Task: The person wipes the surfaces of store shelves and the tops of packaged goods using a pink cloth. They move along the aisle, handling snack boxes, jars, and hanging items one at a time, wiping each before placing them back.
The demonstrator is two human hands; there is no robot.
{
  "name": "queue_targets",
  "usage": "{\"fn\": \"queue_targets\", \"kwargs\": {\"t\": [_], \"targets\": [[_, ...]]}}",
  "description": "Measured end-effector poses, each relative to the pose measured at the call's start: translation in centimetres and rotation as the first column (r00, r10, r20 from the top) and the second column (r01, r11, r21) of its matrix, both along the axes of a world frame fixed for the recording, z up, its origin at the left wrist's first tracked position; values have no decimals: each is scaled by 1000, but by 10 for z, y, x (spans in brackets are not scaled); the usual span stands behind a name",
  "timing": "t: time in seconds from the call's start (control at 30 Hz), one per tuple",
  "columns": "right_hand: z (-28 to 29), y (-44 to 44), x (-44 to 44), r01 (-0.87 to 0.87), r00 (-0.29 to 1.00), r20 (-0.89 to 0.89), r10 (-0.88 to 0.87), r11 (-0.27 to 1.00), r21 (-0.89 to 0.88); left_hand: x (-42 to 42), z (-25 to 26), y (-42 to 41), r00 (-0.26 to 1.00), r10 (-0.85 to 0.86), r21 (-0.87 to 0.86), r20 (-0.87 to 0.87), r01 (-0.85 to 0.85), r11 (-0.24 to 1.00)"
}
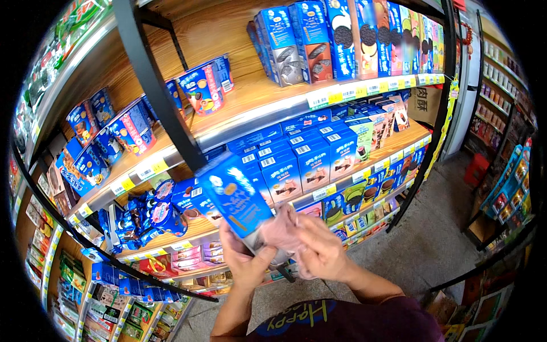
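A tall blue cookie box [233, 194] with a greyish lower end is tilted in front of the shelves. Around that lower end, my left hand [245, 260] grips the box. A pinkish cloth [284, 231] is bunched in my right hand [322, 248] and lies against the box's lower right side. Blur hides the exact contact between cloth and cardboard. Similar blue and grey boxes [287, 51] stand upright on the upper shelf, beyond my hands.
A black shelf post [158, 81] rises just left of the held box. Blue wafer boxes [280, 171] fill the middle shelf, and snack cups [203, 87] stand on the upper wooden shelf [248, 94]. To the right, a grey floor [427, 222] leads past another display rack [508, 192].
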State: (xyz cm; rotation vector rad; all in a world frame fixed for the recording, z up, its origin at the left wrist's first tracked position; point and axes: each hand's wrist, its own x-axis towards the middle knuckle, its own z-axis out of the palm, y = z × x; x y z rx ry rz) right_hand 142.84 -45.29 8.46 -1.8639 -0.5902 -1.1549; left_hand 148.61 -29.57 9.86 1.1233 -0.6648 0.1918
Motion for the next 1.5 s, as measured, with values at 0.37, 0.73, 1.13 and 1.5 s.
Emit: {"fn": "queue_targets", "kwargs": {"t": [0.37,0.73,1.13,1.5], "targets": [[-25,-66,-28,244,950,-220,-223,967,71,67,167,-65,955,-125,51,268,116,992],[-52,-84,-48,255,897,-385,-219,966,45,165,217,-157,967,-218,119,130,203,972],[-76,-102,-62,162,829,-543,-131,987,9,166,205,-175,994,28,354,109,-65,933],[-99,-101,-63,96,840,-536,-80,995,2,182,194,-181,995,-17,432,102,-29,901]]}}
